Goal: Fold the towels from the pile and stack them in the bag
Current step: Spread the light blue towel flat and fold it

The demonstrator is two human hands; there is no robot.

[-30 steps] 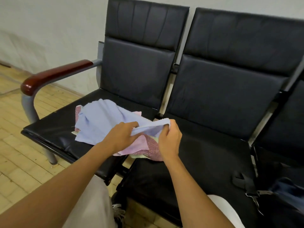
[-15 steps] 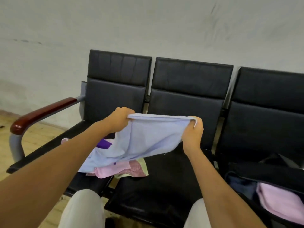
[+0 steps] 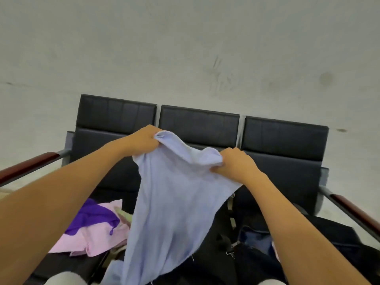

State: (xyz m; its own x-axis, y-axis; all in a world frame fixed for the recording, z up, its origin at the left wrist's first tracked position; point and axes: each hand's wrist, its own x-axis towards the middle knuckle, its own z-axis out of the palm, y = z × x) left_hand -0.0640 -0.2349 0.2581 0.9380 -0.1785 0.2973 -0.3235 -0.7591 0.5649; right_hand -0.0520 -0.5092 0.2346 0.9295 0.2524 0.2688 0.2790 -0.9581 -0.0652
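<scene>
Lifted higher: soft blue towel (image 3: 176,202), both hands (image 3: 141,140) (image 3: 236,163) gripping.

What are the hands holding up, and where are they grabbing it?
Both hands grip the light blue towel along its top edge: the left hand at one upper corner, the right hand at the other bunched end. The rest hangs down.

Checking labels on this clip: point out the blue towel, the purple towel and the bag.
blue towel (image 3: 174,212), head view, middle of hanging cloth
purple towel (image 3: 92,217), head view, its flat top
bag (image 3: 337,235), head view, dark far wall
</scene>
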